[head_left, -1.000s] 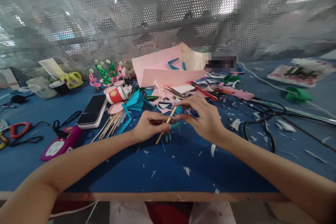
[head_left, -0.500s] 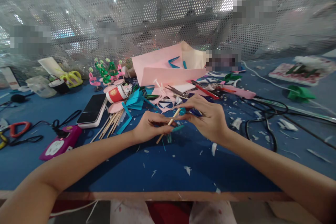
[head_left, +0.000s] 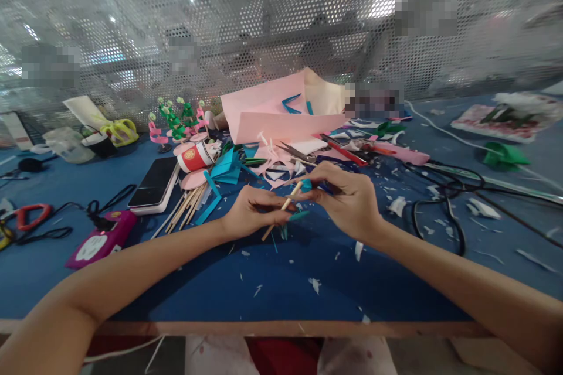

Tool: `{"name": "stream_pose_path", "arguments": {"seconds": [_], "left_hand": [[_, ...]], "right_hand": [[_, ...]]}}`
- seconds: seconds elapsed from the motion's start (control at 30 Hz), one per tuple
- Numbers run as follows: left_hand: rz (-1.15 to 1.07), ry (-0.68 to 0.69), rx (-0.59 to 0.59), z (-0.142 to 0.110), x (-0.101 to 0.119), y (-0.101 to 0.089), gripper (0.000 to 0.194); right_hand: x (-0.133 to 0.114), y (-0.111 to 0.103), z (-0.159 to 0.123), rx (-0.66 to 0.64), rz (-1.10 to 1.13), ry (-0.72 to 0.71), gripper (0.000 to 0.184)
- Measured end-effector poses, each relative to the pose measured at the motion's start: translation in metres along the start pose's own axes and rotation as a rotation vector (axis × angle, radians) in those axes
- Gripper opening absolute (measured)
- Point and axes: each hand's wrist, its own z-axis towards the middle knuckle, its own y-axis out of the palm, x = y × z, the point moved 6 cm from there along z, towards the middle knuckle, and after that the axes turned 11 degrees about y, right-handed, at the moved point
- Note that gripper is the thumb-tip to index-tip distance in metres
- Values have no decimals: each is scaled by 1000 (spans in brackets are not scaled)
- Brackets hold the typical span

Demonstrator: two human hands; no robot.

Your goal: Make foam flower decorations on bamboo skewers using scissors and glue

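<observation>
My left hand [head_left: 254, 211] is closed around a thin wooden stick [head_left: 292, 195], which slants up to the right in front of me. At the stick's upper end my right hand [head_left: 345, 196] pinches a small piece of blue paper [head_left: 305, 185]. A teal strip [head_left: 299, 216] hangs just below the stick, close to my left fingertips. Whether the blue paper is fixed to the stick I cannot tell. Left of my hands lie more wooden sticks [head_left: 190, 206] and folded blue paper [head_left: 226, 167].
Pink paper [head_left: 272, 129], scissors [head_left: 297, 153] and a pink glue gun [head_left: 402, 153] lie behind my hands. A phone [head_left: 153, 183], a red and white paper cup [head_left: 196, 156] and a purple power strip [head_left: 103, 238] are on the left. Black cables [head_left: 457, 220] and paper scraps lie right.
My right hand has shifted very slightly, its fingers staying at the stick's upper end. My left hand and the stick have hardly moved.
</observation>
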Motion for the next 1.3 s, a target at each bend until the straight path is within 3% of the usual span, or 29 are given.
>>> {"name": "stream_pose_path", "arguments": {"seconds": [0.53,1.13,1.3], "left_hand": [[6,2,-8,0,-1,0,31],[16,8,-14,0,-2,1,30],[-3,6,-21,0,-2,2,28]], "right_hand": [[17,3,-7,39,124,75,11],[16,2,-5,54,127,113,14],[13,2,-6,53,96,69,7]]}}
